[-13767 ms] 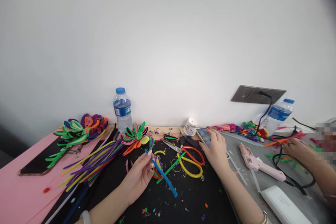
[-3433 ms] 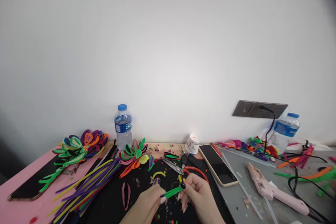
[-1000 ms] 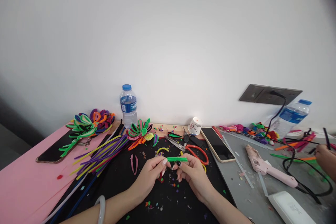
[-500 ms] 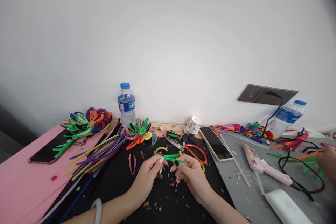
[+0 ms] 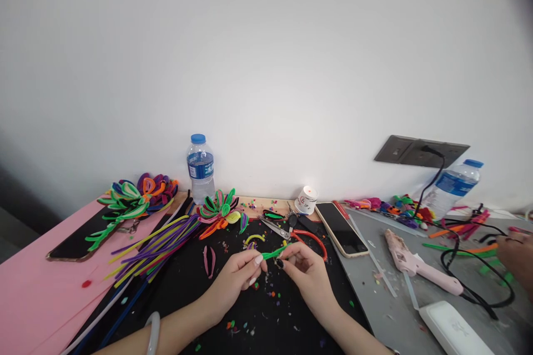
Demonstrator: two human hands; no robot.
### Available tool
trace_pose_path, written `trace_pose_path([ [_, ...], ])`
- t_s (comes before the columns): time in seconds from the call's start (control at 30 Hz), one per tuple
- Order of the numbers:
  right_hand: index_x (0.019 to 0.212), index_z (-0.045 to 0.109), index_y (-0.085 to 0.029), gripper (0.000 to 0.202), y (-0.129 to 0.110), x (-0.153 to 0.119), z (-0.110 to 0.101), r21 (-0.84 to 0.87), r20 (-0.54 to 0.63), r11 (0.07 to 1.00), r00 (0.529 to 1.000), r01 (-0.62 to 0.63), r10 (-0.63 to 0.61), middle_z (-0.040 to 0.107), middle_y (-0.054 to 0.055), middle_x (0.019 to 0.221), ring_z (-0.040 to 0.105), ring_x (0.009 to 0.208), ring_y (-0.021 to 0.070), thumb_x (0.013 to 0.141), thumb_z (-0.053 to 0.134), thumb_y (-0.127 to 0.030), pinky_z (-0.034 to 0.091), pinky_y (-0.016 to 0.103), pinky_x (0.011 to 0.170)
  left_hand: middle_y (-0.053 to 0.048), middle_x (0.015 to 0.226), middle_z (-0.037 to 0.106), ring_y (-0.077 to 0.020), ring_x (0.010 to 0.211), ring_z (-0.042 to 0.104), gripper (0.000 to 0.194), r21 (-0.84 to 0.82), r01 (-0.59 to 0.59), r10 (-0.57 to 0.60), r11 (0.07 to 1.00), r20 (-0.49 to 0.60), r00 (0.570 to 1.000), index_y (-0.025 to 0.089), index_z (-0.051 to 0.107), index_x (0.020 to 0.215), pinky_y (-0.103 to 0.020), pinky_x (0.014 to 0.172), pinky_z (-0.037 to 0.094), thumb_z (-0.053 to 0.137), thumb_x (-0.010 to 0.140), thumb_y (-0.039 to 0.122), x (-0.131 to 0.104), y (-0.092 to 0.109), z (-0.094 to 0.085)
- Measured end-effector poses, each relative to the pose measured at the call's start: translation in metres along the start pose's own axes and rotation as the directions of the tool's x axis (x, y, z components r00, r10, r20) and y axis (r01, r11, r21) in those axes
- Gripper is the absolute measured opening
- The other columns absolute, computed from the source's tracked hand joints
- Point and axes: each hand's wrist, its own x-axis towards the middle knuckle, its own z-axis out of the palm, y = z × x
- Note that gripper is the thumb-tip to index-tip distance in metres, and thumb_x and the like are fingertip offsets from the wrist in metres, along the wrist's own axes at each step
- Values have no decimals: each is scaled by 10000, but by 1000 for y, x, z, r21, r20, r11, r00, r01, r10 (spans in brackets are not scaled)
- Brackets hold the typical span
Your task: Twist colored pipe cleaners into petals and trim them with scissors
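A short green pipe cleaner (image 5: 272,254) stretches between my two hands above the black mat (image 5: 179,299). My left hand (image 5: 237,280) pinches one end between thumb and fingers. At the other end, my right hand (image 5: 306,272) pinches it in the same way, its dark-painted thumbnail showing. Just beyond my right hand lie scissors with red-orange handles (image 5: 310,239), their blades apart. A curved yellow pipe cleaner piece (image 5: 255,237) rests behind the green one. To the left of my left hand is a pink looped piece (image 5: 209,262).
Yellow and purple pipe cleaners (image 5: 154,249) lie at left, below a water bottle (image 5: 201,169). A phone (image 5: 341,229), a paper cup (image 5: 306,199) and a pink glue gun (image 5: 420,266) with a black cord sit to the right. Another person's hand (image 5: 516,255) is at the right edge.
The green strands between my hands now lie closer together, as one narrow strip. My right hand has turned slightly, its fingers drawn in. The other person's hand has shifted a little.
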Motion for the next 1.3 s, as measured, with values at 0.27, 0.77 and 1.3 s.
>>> trace_pose_path([
  [0.27,707,493,-192,183,1,5,-4,-10,56,1000,998,-28,29,515,-66,567,440,495,77,647,639,-98,316,189,482,74,464,306,-57,437,177,323,-152,117,-96,981,141,985,125,518,667,-221,434,92,494,790,423,-1,6,-3],
  [0.77,663,576,-150,84,10,-2,-1,-141,293,989,952,-43,84,500,-63,537,367,375,28,632,651,-131,254,153,359,62,412,380,-49,385,256,309,-13,188,-172,982,357,918,107,566,622,-224,445,127,512,788,361,2,7,-13],
  [1.3,655,523,-137,144,23,-8,5,94,424,965,887,-245,184,571,-34,461,546,335,107,674,637,-223,415,166,310,63,443,375,-48,393,249,371,75,161,-177,984,379,908,121,517,576,-219,422,140,519,775,434,3,2,-13],
])
